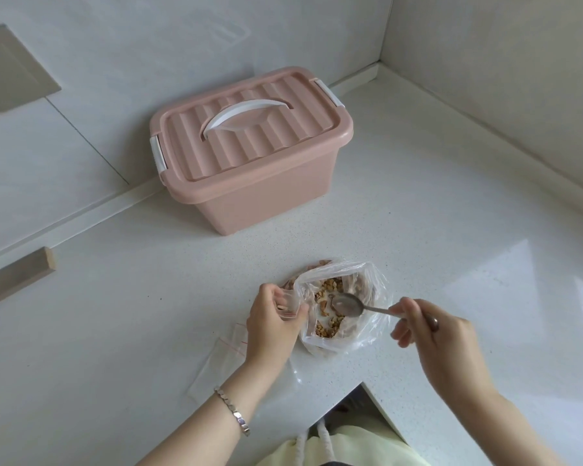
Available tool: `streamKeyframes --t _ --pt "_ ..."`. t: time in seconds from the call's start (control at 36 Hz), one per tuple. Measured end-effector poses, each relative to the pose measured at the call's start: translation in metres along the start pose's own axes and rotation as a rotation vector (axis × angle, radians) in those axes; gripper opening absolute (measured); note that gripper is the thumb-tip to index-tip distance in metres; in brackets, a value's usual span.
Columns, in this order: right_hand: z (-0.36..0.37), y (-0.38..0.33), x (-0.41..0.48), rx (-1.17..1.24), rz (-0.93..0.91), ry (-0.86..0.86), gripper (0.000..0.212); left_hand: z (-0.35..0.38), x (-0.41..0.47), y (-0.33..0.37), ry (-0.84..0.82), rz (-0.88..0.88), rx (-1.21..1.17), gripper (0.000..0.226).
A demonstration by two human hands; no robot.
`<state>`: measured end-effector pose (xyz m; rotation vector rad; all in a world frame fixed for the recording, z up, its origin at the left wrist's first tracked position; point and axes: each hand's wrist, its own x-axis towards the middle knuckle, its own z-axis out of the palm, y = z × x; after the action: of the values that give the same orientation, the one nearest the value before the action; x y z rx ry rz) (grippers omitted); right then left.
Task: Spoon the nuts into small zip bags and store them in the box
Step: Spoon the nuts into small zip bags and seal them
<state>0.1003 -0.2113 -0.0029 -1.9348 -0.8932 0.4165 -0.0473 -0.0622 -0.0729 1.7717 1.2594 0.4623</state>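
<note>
A clear plastic bag point(367, 334) lies open on the white counter with chopped nuts point(329, 322) inside. My left hand point(273, 317) pinches a small zip bag point(288, 306) at the big bag's left edge. My right hand point(438, 334) grips a metal spoon point(349, 304) by its handle, and the empty bowl hovers over the nuts. The pink storage box point(249, 196) stands behind with its lid shut and a white handle point(246, 114) on top.
Spare small zip bags point(223, 354) with red seal lines lie flat left of my left wrist. The white counter point(451, 230) meets tiled walls at the back and right. Its front edge cuts in near my body.
</note>
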Motion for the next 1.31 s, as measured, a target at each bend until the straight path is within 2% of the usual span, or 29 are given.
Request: streamKeyframes --t 0.08,0.17,0.22,0.25,0.42,0.5,0.64,0.78,0.97,1.19,1.31 --pt "0.012 0.022 -0.001 -0.05 0.077 -0.044 0.036 0.001 0.0 -0.003 -0.023 -0.025 0.074 0.034" --pt "0.022 0.035 -0.003 -0.005 0.135 -0.059 0.042 0.003 -0.002 -0.001 -0.048 -0.033 0.125 0.034" --pt "0.027 0.04 -0.003 0.021 0.181 -0.065 0.02 0.004 -0.003 0.0 -0.064 -0.04 0.144 0.034" --pt "0.03 0.042 -0.003 0.044 0.212 -0.074 0.017 0.005 -0.004 0.001 -0.073 -0.043 0.153 0.034" --pt "0.033 0.048 -0.005 0.156 0.355 -0.128 0.024 0.01 -0.006 0.003 -0.101 -0.063 0.174 0.032" --pt "0.031 0.049 -0.011 0.103 0.298 -0.124 0.024 0.01 -0.005 0.003 -0.11 -0.065 0.184 0.031" --pt "0.028 0.048 -0.013 0.112 0.279 0.005 0.026 0.008 -0.005 0.003 -0.109 -0.068 0.188 0.03" --pt "0.039 0.053 -0.015 0.097 0.286 -0.08 0.024 0.007 -0.006 0.002 -0.111 -0.088 0.186 0.027" --pt "0.055 0.052 -0.012 0.41 0.547 -0.029 0.029 0.007 -0.006 0.006 -0.135 -0.094 0.164 0.024" --pt "0.045 0.06 -0.007 0.679 0.84 -0.073 0.035 0.007 -0.006 0.005 -0.151 -0.099 0.144 0.025" --pt "0.035 0.065 -0.009 0.788 0.892 -0.047 0.036 0.006 -0.007 0.003 -0.14 -0.085 0.122 0.026"
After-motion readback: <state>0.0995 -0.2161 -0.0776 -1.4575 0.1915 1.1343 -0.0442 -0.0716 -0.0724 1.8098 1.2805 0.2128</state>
